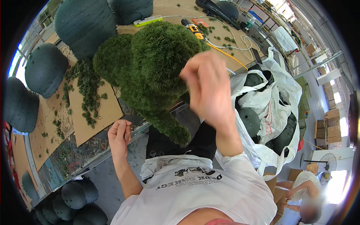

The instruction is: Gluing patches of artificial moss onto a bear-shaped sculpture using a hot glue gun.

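A shaggy green topiary figure (161,56), made of artificial foliage, stands on the worktable in front of me. Its rounded lobes rise at the top, and a narrower part hangs over the table's edge toward my lap. My right hand (210,90) is raised beside the figure's right side, fingers bent in; motion smears it, so what it holds is unclear. Near the table's front edge, my left hand (120,135) has its fingers curled and pressed together. Anything inside them is hidden. Loose green foliage sprigs (88,93) lie in a heap on a cardboard sheet (99,122) left of the figure.
Dark perforated shells (84,28) stand on the table's left and back; more shells (78,193) are stacked below. An orange-black power tool (195,30), a yellow-green power strip (148,20) and cables lie behind. A white bulk bag (243,129) stands right. Another person (305,191) works farther right.
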The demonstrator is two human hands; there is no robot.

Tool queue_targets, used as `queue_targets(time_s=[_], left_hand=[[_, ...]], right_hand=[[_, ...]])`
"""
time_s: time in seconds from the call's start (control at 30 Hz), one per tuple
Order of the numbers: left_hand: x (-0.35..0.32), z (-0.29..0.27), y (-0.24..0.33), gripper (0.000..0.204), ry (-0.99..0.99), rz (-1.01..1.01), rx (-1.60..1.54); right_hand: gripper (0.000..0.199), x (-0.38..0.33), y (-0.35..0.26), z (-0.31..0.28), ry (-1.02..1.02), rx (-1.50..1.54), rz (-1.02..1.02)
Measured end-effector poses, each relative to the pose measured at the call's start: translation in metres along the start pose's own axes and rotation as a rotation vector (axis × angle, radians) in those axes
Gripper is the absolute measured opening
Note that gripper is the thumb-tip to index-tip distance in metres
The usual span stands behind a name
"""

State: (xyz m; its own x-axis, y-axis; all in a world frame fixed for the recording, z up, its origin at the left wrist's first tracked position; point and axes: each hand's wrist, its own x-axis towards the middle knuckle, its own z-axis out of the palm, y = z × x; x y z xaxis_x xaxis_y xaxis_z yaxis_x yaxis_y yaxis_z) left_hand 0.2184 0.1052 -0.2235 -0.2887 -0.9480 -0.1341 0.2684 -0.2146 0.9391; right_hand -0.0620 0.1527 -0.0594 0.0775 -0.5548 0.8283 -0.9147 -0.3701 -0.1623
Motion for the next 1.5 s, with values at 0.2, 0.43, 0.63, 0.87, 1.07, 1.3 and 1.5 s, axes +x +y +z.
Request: queue_targets(time_s=[0.2,0.43,0.63,0.87,1.07,1.3,1.5], left_hand=[[-0.001,0.002,0.007,0.026,0.045,0.02,0.009],[-0.013,-0.03,0.008,0.026,0.141,0.056,-0.028],[-0.011,-0.027,0.005,0.026,0.13,0.063,-0.048],[-0.015,-0.02,0.006,0.027,0.134,0.05,-0.019],[-0.011,-0.005,0.004,0.025,0.057,0.063,-0.005],[-0.018,0.0,0.002,0.025,0.055,0.067,-0.02],[-0.018,-0.015,0.002,0.025,0.1,0.055,-0.017]], right_hand=[[0.022,-0.046,-0.076,0.003,-0.859,0.601,-0.299],[0.057,-0.018,-0.009,-0.016,0.047,-0.006,-0.034],[0.039,-0.119,-0.055,0.04,-0.717,0.505,-0.323],[0.049,-0.069,-0.006,0.004,0.07,0.24,-0.109],[0.051,-0.043,0.032,0.029,0.113,0.048,-0.102],[0.035,-0.061,0.028,0.05,0.268,0.154,-0.175],[0.017,-0.119,0.01,0.051,0.045,0.335,-0.125]])
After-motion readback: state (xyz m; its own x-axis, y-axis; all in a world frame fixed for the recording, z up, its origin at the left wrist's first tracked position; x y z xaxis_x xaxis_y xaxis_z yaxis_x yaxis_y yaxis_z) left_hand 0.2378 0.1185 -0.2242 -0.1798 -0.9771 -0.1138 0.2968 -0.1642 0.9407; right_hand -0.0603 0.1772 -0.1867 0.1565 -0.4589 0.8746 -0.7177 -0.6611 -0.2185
